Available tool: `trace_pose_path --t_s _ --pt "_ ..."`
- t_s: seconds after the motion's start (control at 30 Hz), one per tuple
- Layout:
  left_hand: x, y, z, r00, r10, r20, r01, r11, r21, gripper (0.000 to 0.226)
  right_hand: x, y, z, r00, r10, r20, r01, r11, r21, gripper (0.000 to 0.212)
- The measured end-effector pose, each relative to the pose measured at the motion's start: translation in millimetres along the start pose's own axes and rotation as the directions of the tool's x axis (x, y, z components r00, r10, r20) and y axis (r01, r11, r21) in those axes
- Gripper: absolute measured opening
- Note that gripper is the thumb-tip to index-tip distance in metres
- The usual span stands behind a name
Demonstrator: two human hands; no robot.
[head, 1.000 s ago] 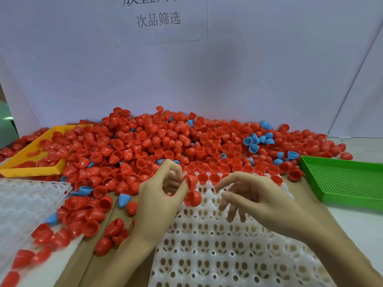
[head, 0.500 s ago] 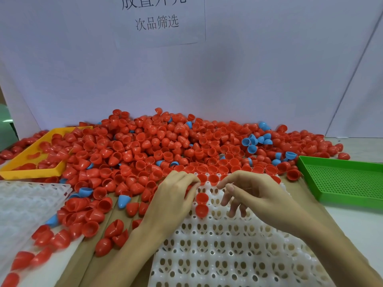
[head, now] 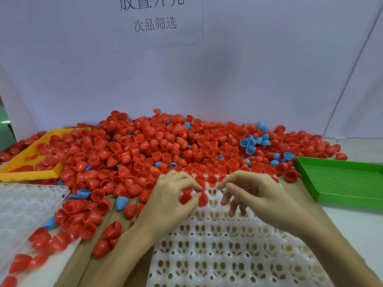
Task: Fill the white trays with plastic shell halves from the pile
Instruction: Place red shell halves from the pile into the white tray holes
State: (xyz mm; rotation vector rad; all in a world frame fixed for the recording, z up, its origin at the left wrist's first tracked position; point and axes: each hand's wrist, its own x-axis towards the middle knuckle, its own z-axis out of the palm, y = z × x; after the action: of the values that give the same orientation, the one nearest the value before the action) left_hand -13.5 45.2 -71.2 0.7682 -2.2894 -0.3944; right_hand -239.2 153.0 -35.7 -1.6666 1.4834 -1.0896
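Note:
A big pile of red shell halves (head: 145,150), with a few blue ones mixed in, covers the back of the table. In front of me lies a white tray (head: 223,245) with rows of holes; a few red halves (head: 211,180) sit in its far row. My left hand (head: 172,199) is at the tray's far left corner and pinches red shell halves (head: 202,198) between thumb and fingers just over the holes. My right hand (head: 252,195) hovers over the tray's far edge with fingers loosely curled, holding nothing.
A yellow tray (head: 27,172) with red halves stands at the left, a green perforated tray (head: 342,183) at the right. A second white tray (head: 22,204) lies at the near left. Loose red halves (head: 87,228) lie scattered between the trays. A white board with a paper sign stands behind.
My left hand placed red halves into the far row, then drew slightly nearer with more halves in its fingertips. My right hand stayed over the tray's far edge.

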Motion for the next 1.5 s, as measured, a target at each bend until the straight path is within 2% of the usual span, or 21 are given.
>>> trace_pose_path --t_s 0.07,0.2,0.3,0.5,0.57,0.63,0.77,0.83,0.93,1.03,1.1,1.17,1.3,1.4,1.5 --pt "4.3 1.0 0.8 0.998 0.033 -0.049 -0.03 0.998 0.052 0.01 0.2 -0.2 -0.1 1.0 0.0 -0.004 0.0 1.0 -0.003 0.019" --pt "4.3 2.6 10.5 0.994 0.097 0.054 -0.104 0.982 0.16 0.021 0.2 1.2 0.4 1.0 -0.002 -0.015 0.002 1.0 -0.008 0.02" --pt "1.0 3.4 13.4 0.995 0.09 0.054 -0.097 0.985 0.143 0.031 -0.1 -0.3 -0.6 0.999 -0.02 -0.031 0.02 1.0 -0.001 0.023" --pt "-5.5 4.1 3.5 0.992 0.121 0.021 -0.123 0.978 0.17 0.012 4.9 0.7 -11.5 0.996 0.005 -0.086 -0.001 0.999 0.045 0.022" --pt "-9.5 3.0 0.1 0.992 0.122 0.008 -0.122 0.981 0.149 0.008 11.8 4.5 -15.9 0.988 0.003 -0.152 -0.005 1.0 -0.012 0.021" --pt "-10.8 0.6 -2.7 0.991 0.131 0.006 -0.13 0.981 0.141 0.007 28.4 10.4 -18.2 0.979 -0.012 -0.201 -0.02 0.987 -0.16 0.019" --pt "-8.7 -3.6 -3.9 0.986 0.164 -0.023 -0.158 0.973 0.17 0.006 82.6 24.5 -14.0 0.973 -0.129 -0.191 0.01 0.851 -0.524 0.023" --pt "-8.9 -5.3 -5.6 0.985 0.166 -0.049 -0.156 0.974 0.165 0.007 112.5 28.5 -9.7 0.969 -0.186 -0.161 0.052 0.794 -0.605 0.031" --pt "-10.4 -8.4 -10.0 0.983 0.17 -0.071 -0.158 0.976 0.15 0.009 148.5 34.5 1.4 0.977 -0.21 -0.031 0.124 0.68 -0.723 0.036" --pt "-12.5 -11.6 -13.6 0.983 0.177 -0.043 -0.168 0.974 0.15 0.01 167.8 43.5 13.4 0.98 -0.193 0.054 0.15 0.526 -0.837 0.025" --pt "-12.9 -13.9 -16.0 0.983 0.184 -0.025 -0.178 0.971 0.16 0.01 173.7 48.1 17.5 0.977 -0.208 0.039 0.136 0.473 -0.871 0.02" --pt "-12.1 -16.2 -17.9 0.981 0.193 -0.036 -0.184 0.968 0.169 0.008 173.9 49.2 18.0 0.975 -0.222 -0.019 0.103 0.525 -0.845 0.019" --pt "-9.8 -17.3 -18.0 0.976 0.173 -0.129 -0.147 0.971 0.186 0.007 149.1 38.1 13.1 0.95 -0.232 -0.208 0.059 0.791 -0.609 0.017" --pt "-9.6 -12.2 -15.5 0.981 0.0 -0.195 -0.002 1.0 -0.009 0.027 111.9 17.4 10.7 0.96 -0.156 -0.231 0.083 0.952 -0.296 0.015" --pt "-9.0 -0.4 -12.2 0.983 -0.139 -0.12 0.104 0.959 -0.265 0.059 71.6 -1.5 14.2 0.987 -0.115 -0.116 0.11 0.993 -0.048 0.015"
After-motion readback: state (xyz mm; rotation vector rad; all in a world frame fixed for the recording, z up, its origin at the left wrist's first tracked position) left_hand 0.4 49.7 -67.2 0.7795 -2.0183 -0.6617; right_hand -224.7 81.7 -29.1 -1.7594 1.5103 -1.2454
